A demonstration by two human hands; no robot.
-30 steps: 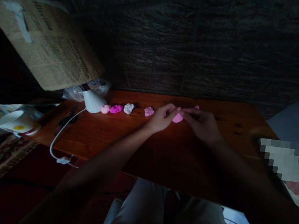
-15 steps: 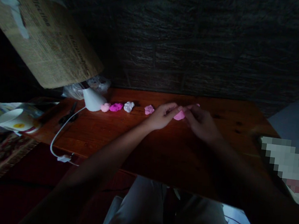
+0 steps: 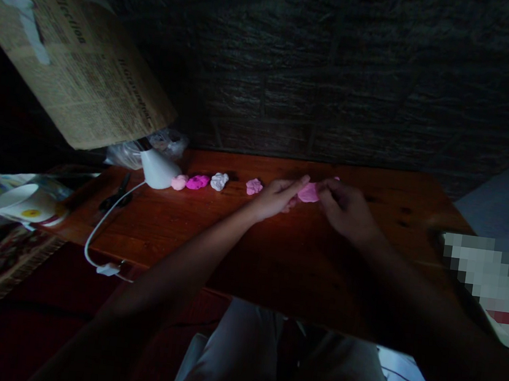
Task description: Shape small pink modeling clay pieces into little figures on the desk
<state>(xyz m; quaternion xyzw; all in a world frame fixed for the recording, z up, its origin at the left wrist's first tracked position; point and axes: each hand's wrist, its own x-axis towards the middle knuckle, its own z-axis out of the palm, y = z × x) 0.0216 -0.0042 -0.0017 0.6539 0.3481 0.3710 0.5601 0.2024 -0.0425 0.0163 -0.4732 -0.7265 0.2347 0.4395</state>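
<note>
Between my two hands is a flattened pink piece of modelling clay (image 3: 309,192), held a little above the wooden table. My left hand (image 3: 277,198) pinches its left edge, thumb on top. The fingers of my right hand (image 3: 344,206) close on its right edge. Just left of my left hand lies a crumpled pink lump (image 3: 254,186). Farther left, in a row, are a white lump (image 3: 219,181), a magenta lump (image 3: 197,181) and a pale pink lump (image 3: 179,182). A small pink bit (image 3: 337,178) shows behind my right hand.
A white lamp base (image 3: 160,170) with a newsprint shade (image 3: 93,72) stands at the table's left, its cord (image 3: 89,238) running over the front edge. Scissors (image 3: 117,195) lie beside it. A paper cup (image 3: 30,203) is farther left. A dark brick wall (image 3: 274,63) rises behind the table (image 3: 161,228).
My left hand has turned and its thumb has shifted along the pink clay, so more of the flat piece shows between my hands. The lumps on the table have stayed put.
</note>
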